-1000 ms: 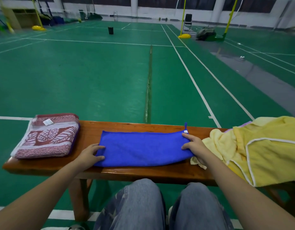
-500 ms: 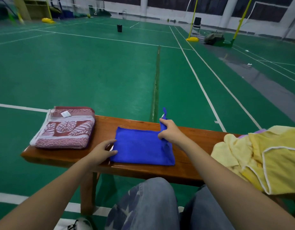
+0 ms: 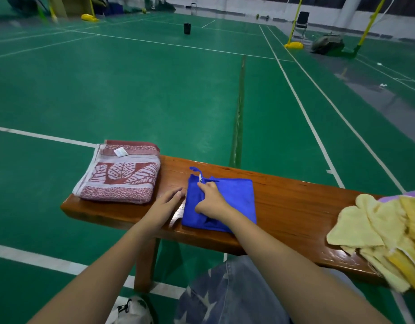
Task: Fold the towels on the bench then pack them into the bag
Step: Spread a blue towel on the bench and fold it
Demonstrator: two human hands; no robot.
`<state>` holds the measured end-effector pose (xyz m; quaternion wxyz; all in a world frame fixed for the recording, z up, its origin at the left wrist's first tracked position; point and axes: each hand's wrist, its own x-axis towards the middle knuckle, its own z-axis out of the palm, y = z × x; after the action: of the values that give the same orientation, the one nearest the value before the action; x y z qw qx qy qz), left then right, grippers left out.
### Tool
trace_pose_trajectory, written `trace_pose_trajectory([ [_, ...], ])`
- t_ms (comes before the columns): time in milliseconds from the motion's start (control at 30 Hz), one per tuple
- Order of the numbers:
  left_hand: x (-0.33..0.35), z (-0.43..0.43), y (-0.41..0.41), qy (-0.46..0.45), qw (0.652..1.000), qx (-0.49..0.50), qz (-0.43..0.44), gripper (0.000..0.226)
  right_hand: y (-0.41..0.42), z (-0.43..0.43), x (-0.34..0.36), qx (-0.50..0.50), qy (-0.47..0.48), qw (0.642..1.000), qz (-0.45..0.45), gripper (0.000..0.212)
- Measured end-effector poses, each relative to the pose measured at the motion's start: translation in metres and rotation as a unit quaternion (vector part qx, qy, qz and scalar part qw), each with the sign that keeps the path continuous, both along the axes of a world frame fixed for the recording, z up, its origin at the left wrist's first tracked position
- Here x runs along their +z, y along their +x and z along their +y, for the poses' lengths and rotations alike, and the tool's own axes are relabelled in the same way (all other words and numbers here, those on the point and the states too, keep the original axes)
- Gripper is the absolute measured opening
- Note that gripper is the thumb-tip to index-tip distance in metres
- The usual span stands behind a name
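Blue towel (image 3: 237, 197) lies mid-frame on the bench (image 3: 295, 202); right hand (image 3: 211, 202) pinches its folded-over corner; left hand (image 3: 169, 199) rests flat just beside it, fingers straight; the person should square the edges, then press the crease.

A wooden surface (image 3: 295, 206) holds a folded blue towel (image 3: 237, 195), a folded red patterned towel (image 3: 122, 176) left of it, and crumpled yellow towels (image 3: 377, 230) far right.
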<state>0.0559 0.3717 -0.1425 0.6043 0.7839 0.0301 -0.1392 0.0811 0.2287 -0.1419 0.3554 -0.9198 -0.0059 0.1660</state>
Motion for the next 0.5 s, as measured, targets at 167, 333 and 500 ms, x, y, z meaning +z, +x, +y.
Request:
trace_pose_trajectory([
  [167, 0.000, -0.004, -0.001, -0.020, 1.000, 0.007, -0.008, 0.038, -0.004, 0.007, -0.009, 0.038, 0.076, 0.996, 0.005, 0.084],
  [333, 0.001, -0.008, -0.001, -0.008, 1.000, 0.006, -0.008, 0.039, -0.006, -0.021, -0.002, -0.031, 0.169, 0.983, -0.068, 0.063],
  [500, -0.008, -0.013, 0.007, 0.102, 0.995, 0.014, -0.017, 0.042, -0.016, -0.081, -0.006, -0.206, -0.001, 0.970, -0.125, 0.046],
])
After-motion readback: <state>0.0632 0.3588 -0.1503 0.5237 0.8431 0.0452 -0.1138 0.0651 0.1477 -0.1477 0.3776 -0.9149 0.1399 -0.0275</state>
